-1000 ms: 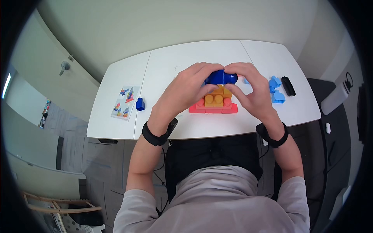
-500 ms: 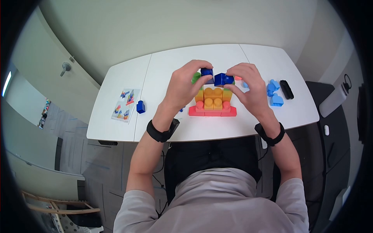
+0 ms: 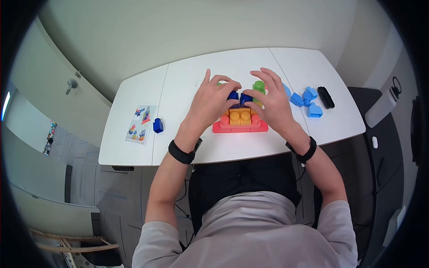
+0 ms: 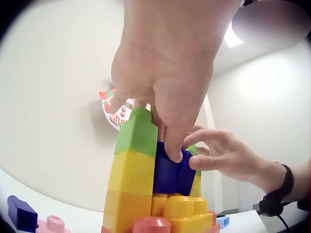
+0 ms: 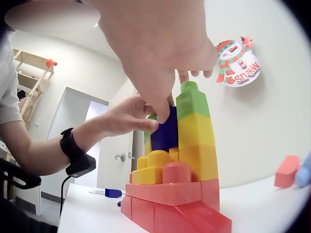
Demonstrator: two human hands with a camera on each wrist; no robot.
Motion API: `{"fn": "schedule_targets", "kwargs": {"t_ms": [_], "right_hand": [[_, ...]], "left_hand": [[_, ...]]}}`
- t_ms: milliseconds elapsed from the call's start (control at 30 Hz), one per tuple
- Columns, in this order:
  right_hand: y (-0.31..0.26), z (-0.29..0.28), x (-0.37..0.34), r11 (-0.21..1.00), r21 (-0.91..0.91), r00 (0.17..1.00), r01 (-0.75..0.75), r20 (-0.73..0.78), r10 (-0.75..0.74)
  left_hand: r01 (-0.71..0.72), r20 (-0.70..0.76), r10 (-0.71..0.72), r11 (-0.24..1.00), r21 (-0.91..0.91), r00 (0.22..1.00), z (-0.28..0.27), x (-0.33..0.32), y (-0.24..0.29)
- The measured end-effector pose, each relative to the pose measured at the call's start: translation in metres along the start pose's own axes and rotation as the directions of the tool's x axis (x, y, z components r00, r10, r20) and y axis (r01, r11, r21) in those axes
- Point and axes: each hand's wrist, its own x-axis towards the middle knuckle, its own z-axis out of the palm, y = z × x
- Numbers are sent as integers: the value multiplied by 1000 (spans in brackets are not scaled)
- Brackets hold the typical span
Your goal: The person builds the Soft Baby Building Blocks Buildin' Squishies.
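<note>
With the left hand (image 3: 212, 99), pinching one blue block (image 4: 165, 177) between thumb and fingers; with the right hand (image 3: 271, 101), grasping a second blue block (image 4: 184, 178) just beside it. Working over a white worktop (image 3: 176, 96), around a block wall (image 3: 240, 118) near its middle. Set on a long red base (image 3: 240, 128) and rising at the sides into a left column (image 4: 130, 174) and a right column (image 5: 197, 141), both topped with green. Lying well apart to the left, a picture card (image 3: 141, 124); to the right, a black oblong item (image 3: 326, 97) near loose light-blue blocks (image 3: 307, 98). Filling the lower centre, studded orange blocks (image 5: 150, 174). Held directly above these, between the columns, the blue pair; cannot tell whether fully seated, with undersides partly hidden. Seemingly at the step of closing the gap between the columns. Probably calls next for lining both up with the studs, pressing straight down evenly, then letting go without nudging the columns.
</note>
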Motion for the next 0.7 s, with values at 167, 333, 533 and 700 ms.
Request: {"fn": "schedule_targets", "kwargs": {"t_ms": [167, 333, 533, 700], "right_hand": [[-1, 12, -9, 993, -118, 998, 10, 67, -2], [-4, 8, -6, 996, -83, 996, -15, 82, 22], [9, -4, 3, 976, 126, 980, -177, 111, 163], [19, -8, 4, 866, 257, 878, -429, 344, 333]], "left_hand": [[26, 71, -31, 997, 75, 997, 8, -1, 4], [-4, 58, 1, 999, 51, 998, 1, -1, 5], [142, 76, -132, 980, -142, 988, -28, -5, -13], [362, 317, -282, 903, -232, 906, -30, -9, -30]]}}
